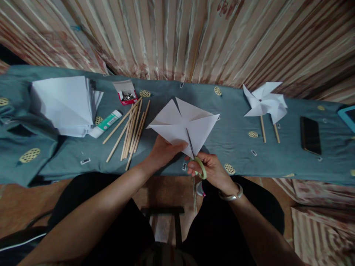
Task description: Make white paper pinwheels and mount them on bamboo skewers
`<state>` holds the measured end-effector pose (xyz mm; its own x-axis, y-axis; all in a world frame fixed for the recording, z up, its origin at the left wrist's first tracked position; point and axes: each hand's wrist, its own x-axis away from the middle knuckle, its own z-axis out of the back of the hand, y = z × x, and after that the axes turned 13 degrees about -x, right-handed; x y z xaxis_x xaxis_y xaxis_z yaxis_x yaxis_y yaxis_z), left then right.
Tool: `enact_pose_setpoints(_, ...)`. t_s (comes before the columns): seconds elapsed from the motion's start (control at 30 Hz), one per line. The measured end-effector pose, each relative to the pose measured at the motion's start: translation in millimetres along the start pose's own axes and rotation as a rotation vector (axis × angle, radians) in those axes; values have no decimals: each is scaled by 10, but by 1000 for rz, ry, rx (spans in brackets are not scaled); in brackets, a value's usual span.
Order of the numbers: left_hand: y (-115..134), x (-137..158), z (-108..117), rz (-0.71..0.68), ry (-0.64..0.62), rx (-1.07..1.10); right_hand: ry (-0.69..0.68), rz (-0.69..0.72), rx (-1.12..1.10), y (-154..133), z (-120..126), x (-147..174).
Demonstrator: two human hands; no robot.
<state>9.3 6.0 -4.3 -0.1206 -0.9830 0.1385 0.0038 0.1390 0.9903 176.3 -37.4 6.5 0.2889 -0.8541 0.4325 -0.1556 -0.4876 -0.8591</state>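
A square sheet of white paper (172, 114), turned cornerwise, is slit from several corners toward its middle. My left hand (168, 149) grips its lower left edge, thumb on top and the other fingers hidden beneath. In my right hand (208, 166) is a pair of scissors (201, 168) with pale green handles. Their blades lie along the paper's near corner and point at the centre. Whether the blades are fully closed I cannot tell.
Left of the paper lie wooden sticks (130, 133), a glue stick (107, 123), a red box of metal pins (128, 96) and stacked white paper (63, 103). Rightward are white paper pinwheels (266, 99) on sticks, a black phone (310, 135) and a blue-edged device (346, 115). A curtain (177, 40) hangs behind.
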Motion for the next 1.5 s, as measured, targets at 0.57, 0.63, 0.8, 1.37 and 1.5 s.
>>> enact_pose_setpoints(0.57,5,8,-2,5,-15,22,28,-42,-29,-10,-22,-1)
enact_pose_setpoints(0.63,5,8,-3,17,1,16,27,-41,-28,3,-17,-5)
enact_pose_setpoints(0.8,3,7,-4,36,9,8,22,-18,-16,36,-4,-15)
enact_pose_setpoints(1.37,26,-65,99,-11,96,-25,-87,-169,30,-1,97,61)
enact_pose_setpoints(1.5,50,-125,155,-33,128,-27,-152,-126,234,-60,406,138)
